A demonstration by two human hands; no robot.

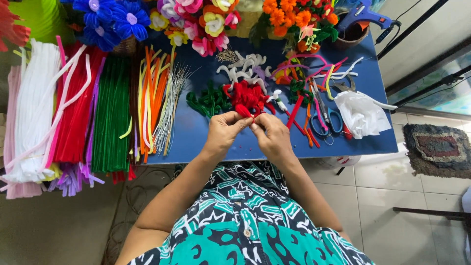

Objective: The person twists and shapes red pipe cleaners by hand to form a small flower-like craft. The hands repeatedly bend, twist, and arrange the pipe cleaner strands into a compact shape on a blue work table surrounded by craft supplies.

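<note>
Both hands' fingers (245, 119) pinching red pipe cleaner (244, 112) between them, above blue table (196, 132)

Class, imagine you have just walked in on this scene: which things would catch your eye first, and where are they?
At the centre, the left hand and right hand pinch a red pipe-cleaner piece over the blue table. Along the left lie sorted bundles of pipe cleaners: white, red and green. Finished pipe-cleaner flowers crowd the far edge, with a blue glue gun at the far right.
</note>
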